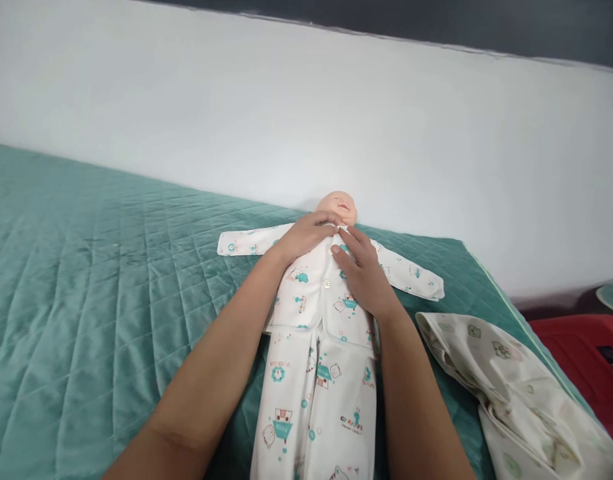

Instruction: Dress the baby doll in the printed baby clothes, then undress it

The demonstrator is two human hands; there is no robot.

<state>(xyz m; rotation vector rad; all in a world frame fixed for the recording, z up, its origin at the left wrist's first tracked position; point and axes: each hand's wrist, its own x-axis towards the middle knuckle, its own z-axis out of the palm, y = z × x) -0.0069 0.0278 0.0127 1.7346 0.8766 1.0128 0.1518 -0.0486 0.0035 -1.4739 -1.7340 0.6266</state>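
Head view: my left fingers (pixel 328 217) and right fingers (pixel 352 245) are bent in together at the neck of the white printed top (pixel 296 300), just under the doll's head (pixel 343 200), though I cannot tell whether they pinch cloth. The top lies on the green quilted cover (pixel 111 300); I seem to be closing its neck, which calls for aligning both front edges above the visible button (pixel 327 283)

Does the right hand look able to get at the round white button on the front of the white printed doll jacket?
Probably yes: the right hand rests on the jacket close to the button, which lies uncovered between the forearms.
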